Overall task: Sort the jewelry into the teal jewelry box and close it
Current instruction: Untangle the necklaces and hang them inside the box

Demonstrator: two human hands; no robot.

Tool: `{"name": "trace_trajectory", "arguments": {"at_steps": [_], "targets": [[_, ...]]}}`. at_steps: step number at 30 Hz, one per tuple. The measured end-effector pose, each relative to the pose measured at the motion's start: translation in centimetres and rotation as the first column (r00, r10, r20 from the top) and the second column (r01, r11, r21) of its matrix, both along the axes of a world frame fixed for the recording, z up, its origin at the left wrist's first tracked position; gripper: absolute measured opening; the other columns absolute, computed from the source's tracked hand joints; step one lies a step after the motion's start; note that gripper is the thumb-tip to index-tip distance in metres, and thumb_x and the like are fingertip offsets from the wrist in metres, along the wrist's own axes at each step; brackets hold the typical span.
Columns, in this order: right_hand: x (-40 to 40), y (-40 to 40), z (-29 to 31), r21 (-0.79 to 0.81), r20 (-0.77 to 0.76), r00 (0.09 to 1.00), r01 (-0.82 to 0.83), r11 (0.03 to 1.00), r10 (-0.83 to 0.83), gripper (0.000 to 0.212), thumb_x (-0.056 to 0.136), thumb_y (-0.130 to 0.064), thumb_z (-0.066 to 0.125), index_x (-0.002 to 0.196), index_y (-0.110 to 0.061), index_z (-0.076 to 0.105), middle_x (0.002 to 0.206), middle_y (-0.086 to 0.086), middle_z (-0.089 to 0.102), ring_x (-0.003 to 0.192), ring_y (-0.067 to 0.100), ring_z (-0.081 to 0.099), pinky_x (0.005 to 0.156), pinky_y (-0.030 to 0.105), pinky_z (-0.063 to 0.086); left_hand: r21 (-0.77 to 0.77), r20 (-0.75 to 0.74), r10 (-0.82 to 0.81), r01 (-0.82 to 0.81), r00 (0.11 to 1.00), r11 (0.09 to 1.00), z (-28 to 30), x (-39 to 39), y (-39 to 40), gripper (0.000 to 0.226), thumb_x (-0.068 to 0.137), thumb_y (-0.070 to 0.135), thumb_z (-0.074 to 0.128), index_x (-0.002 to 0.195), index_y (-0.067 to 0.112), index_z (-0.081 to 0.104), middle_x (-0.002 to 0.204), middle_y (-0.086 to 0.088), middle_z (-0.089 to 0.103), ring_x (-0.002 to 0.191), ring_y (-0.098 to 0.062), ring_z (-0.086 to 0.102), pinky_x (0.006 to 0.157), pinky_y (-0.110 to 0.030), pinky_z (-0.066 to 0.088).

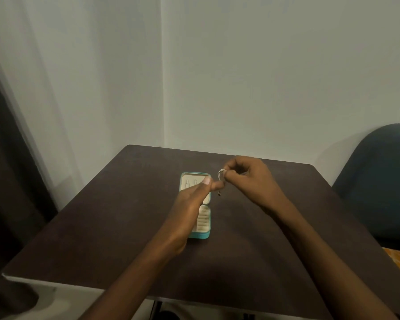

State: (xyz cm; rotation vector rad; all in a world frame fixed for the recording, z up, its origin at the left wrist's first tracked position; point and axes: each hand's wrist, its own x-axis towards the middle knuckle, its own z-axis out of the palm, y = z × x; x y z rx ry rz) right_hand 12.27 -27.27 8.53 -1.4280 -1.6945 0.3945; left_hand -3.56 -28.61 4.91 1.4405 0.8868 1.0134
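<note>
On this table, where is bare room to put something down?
Bare tabletop lies left of the open jewelry box, out to the table's left edge, and also to the right of the right hand, towards the chair. It is crowded around the box, where both hands hold a thin chain; left hand.

The left hand [189, 204] hides much of the open teal jewelry box [200, 235]. The silver piece [221, 174] pinched by the right hand [249, 179] is too small to identify. The blue chair [379, 181] is cut off at the frame's right edge.
</note>
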Motion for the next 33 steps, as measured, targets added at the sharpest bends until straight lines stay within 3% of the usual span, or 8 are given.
{"name": "trace_trajectory", "arguments": {"at_steps": [6, 10, 12, 15, 17, 24, 27, 33], "targets": [[0.4, 2.0, 0.3, -0.088, -0.003, 0.999, -0.048, 0.995, 0.048, 0.01, 0.081, -0.018, 0.063, 0.076, -0.011, 0.068, 0.077, 0.001, 0.07, 0.077, 0.02, 0.064, 0.074, 0.038, 0.052, 0.114, 0.014, 0.21, -0.211, 0.978, 0.971, -1.8, 0.0, 1.9, 0.024, 0.097, 0.021, 0.045, 0.101, 0.021, 0.069, 0.108, 0.012, 0.061, 0.091, 0.014, 0.056, 0.068, -0.002, 0.041], [0.1, 3.7, 0.1, -0.128, 0.123, 0.991, -0.041, 0.991, 0.057, 0.01, 0.082, -0.016, 0.063, 0.076, -0.012, 0.069, 0.082, -0.013, 0.06, 0.081, 0.0, 0.054, 0.072, 0.018, 0.043, 0.284, -0.157, 0.402, -0.348, 0.902, 0.893, -5.4, 0.2, 5.1, 0.02, 0.094, 0.013, 0.05, 0.102, 0.019, 0.067, 0.119, 0.0, 0.055, 0.119, -0.016, 0.05, 0.091, -0.021, 0.038], [-0.1, 5.0, -0.6, -0.135, 0.189, 0.98, -0.042, 0.99, 0.067, 0.01, 0.082, -0.015, 0.065, 0.077, -0.009, 0.07, 0.09, -0.014, 0.057, 0.091, -0.001, 0.05, 0.074, 0.015, 0.04, 0.323, -0.294, 0.464, -0.369, 0.836, 0.871, -6.7, 0.3, 6.5, 0.023, 0.094, 0.016, 0.049, 0.109, 0.021, 0.065, 0.138, -0.006, 0.045, 0.131, -0.021, 0.039, 0.102, -0.029, 0.034], [-0.6, 7.5, -2.3, -0.155, 0.268, 0.962, -0.008, 0.988, 0.05, 0.008, 0.077, -0.02, 0.067, 0.069, -0.022, 0.068, 0.12, -0.002, 0.058, 0.119, 0.007, 0.046, 0.097, 0.04, 0.04, 0.354, -0.456, 0.498, -0.364, 0.737, 0.862, -8.0, 0.4, 8.1, 0.03, 0.096, 0.024, 0.044, 0.124, 0.027, 0.056, 0.155, -0.007, 0.02, 0.144, -0.024, 0.012, 0.113, -0.045, 0.014], [-1.0, 9.0, -3.2, -0.178, 0.325, 0.945, 0.023, 0.984, 0.036, 0.008, 0.077, -0.023, 0.066, 0.069, -0.025, 0.067, 0.132, 0.001, 0.053, 0.127, 0.012, 0.042, 0.101, 0.049, 0.036, 0.37, -0.507, 0.497, -0.343, 0.704, 0.863, -8.4, 0.6, 8.8, 0.034, 0.097, 0.027, 0.041, 0.13, 0.029, 0.05, 0.157, -0.007, 0.011, 0.145, -0.024, 0.001, 0.115, -0.045, 0.007], [-2.2, 13.0, -6.0, -0.14, 0.555, 0.832, 0.106, 0.984, -0.01, 0.014, 0.075, -0.028, 0.066, 0.082, -0.018, 0.073, 0.141, 0.004, 0.046, 0.135, 0.021, 0.029, 0.105, 0.051, 0.023, 0.426, -0.682, 0.47, -0.218, 0.56, 0.878, -10.7, 1.8, 9.8, 0.059, 0.097, 0.04, 0.034, 0.148, 0.018, 0.014, 0.157, -0.013, -0.012, 0.143, -0.03, -0.016, 0.115, -0.043, -0.007], [-2.1, 14.1, -6.9, -0.142, 0.617, 0.787, 0.134, 0.981, -0.018, 0.016, 0.077, -0.029, 0.065, 0.085, -0.018, 0.072, 0.144, 0.002, 0.042, 0.14, 0.024, 0.02, 0.109, 0.052, 0.017, 0.476, -0.714, 0.494, -0.174, 0.496, 0.862, -12.0, 2.3, 10.1, 0.067, 0.095, 0.044, 0.034, 0.149, 0.013, 0.013, 0.156, -0.019, -0.005, 0.144, -0.037, -0.007, 0.113, -0.045, -0.006], [-1.8, 15.4, -8.5, -0.112, 0.699, 0.715, 0.123, 0.986, -0.01, 0.019, 0.08, -0.033, 0.063, 0.09, -0.019, 0.071, 0.147, 0.003, 0.037, 0.144, 0.027, 0.01, 0.111, 0.055, 0.009, 0.543, -0.727, 0.553, -0.153, 0.407, 0.826, -13.3, 2.7, 10.4, 0.069, 0.082, 0.05, 0.033, 0.135, 0.007, 0.045, 0.143, -0.027, 0.038, 0.131, -0.044, 0.038, 0.101, -0.057, 0.034]]}}
